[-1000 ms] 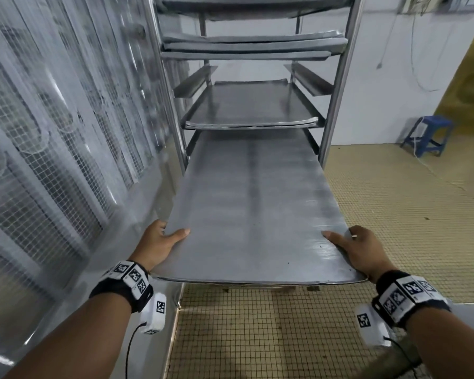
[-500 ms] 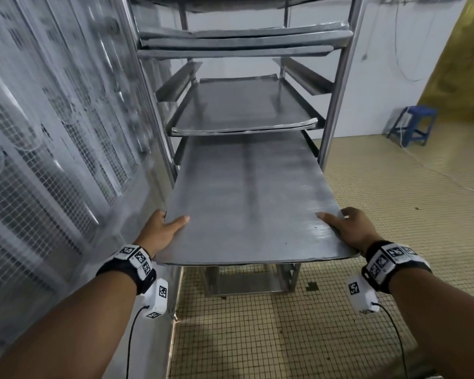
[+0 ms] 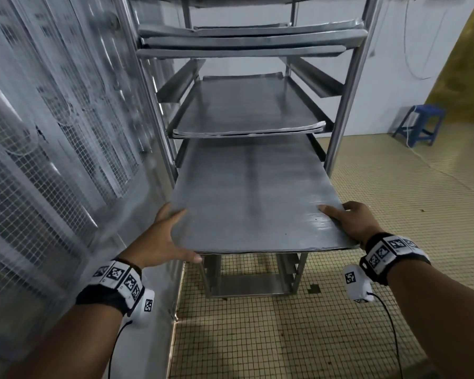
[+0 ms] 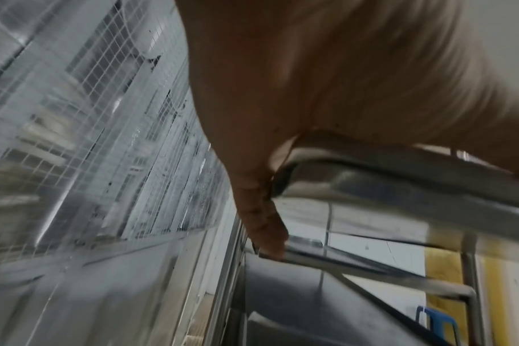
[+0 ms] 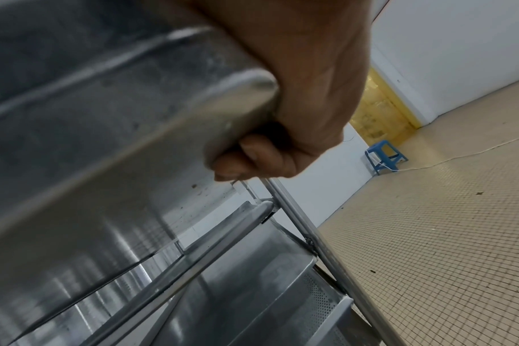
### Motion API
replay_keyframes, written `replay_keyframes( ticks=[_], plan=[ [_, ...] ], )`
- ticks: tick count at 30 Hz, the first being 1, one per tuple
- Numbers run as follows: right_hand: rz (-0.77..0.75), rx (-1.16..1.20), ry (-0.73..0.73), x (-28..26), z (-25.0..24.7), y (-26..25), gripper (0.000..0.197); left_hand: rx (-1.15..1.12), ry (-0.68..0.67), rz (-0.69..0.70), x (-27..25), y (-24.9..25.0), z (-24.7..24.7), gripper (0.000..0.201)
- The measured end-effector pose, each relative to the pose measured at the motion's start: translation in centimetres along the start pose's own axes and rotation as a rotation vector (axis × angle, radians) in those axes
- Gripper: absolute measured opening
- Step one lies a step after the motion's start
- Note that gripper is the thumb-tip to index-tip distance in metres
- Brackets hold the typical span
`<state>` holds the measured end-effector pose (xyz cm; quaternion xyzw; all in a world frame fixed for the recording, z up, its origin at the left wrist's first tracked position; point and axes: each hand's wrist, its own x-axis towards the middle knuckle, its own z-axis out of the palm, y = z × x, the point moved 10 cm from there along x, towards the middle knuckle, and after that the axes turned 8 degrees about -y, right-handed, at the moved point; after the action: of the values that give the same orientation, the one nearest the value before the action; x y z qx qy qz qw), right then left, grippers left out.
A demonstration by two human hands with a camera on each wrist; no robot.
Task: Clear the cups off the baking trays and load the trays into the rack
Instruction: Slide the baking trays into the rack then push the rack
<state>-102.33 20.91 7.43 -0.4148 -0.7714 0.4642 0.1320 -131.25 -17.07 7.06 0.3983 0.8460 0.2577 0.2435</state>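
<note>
A bare grey baking tray (image 3: 252, 192) lies level, its far part inside the steel rack (image 3: 342, 105) on the runners below another loaded tray (image 3: 246, 110). My left hand (image 3: 162, 236) is at the near left corner, fingers straight along the left edge and thumb along the near edge; in the left wrist view a straight finger (image 4: 264, 224) runs beside the tray's rim (image 4: 400, 194). My right hand (image 3: 353, 222) grips the near right corner, thumb on top and fingers (image 5: 246, 159) curled under the tray (image 5: 104, 105). No cups are in view.
Several more trays (image 3: 246, 42) fill the upper runners. A wire-mesh metal wall (image 3: 52, 160) stands close on the left. A tiled floor (image 3: 285, 324) lies below and to the right, with a blue stool (image 3: 419, 124) and a white cable by the far wall.
The tray has slid further into the rack, and I have stepped closer. My left hand went from thumb-on-top gripping to fingers spread around the corner. The right hand's grip is unchanged.
</note>
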Motion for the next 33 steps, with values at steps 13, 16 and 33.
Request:
replay_keyframes(
  ticks=[13, 16, 33],
  plan=[
    [-0.346, -0.162, -0.171, -4.0, 1.2, -1.1, 0.094, -0.005, 0.172, 0.049, -0.3, 0.5, -2.4, 0.114],
    [-0.479, -0.398, -0.088, -4.9, 1.8, -1.7, 0.099, -0.004, 0.176, 0.050, 0.5, 0.5, -2.5, 0.116],
    [-0.442, -0.676, -0.053, 2.6, 3.2, -7.5, 0.080, 0.359, 0.184, 0.053, 8.4, 0.9, -6.5, 0.112]
  ],
)
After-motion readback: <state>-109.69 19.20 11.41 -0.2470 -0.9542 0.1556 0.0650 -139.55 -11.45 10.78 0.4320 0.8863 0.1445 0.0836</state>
